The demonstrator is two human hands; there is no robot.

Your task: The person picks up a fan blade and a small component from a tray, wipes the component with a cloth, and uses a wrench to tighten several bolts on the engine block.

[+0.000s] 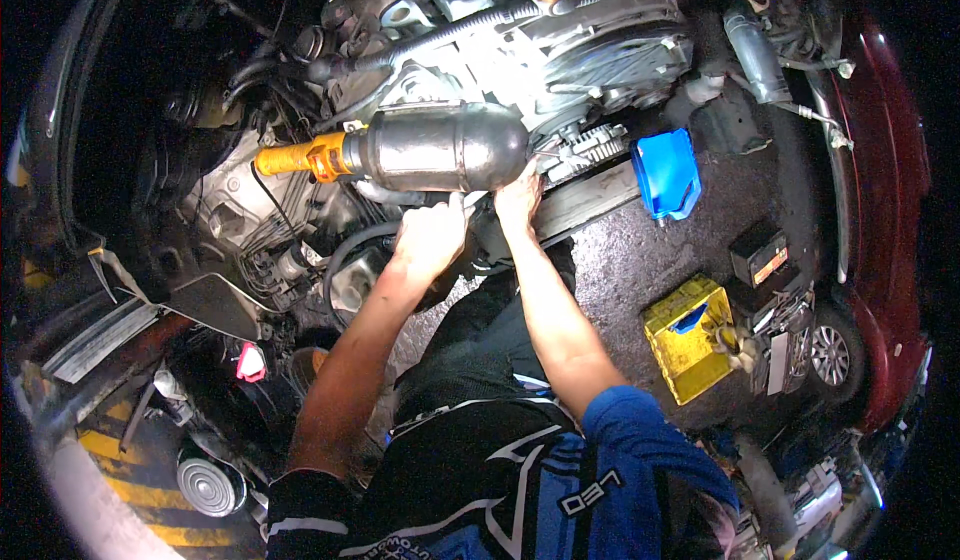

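Note:
In the opened engine bay [330, 200], a work lamp [440, 147] with an orange handle [300, 158] and a rounded metal hood lies across the space above my hands. My left hand [432, 235] is closed just below the hood, its index finger against a short shiny metal piece [474, 201]; what the other fingers grip is unclear. My right hand [517, 202] is close by, at the rounded end of the hood, near finned metal parts [590, 150]. Its fingertips are partly hidden by the hood and washed out by glare.
A blue plastic container [667, 175] is to the right of my hands. Beyond it on the wet dark floor are a yellow bin [685, 375], a black box [760, 253] and a wheel [832, 353]. Dark red bodywork [890, 260] runs along the right side. Hoses and cables surround the work area.

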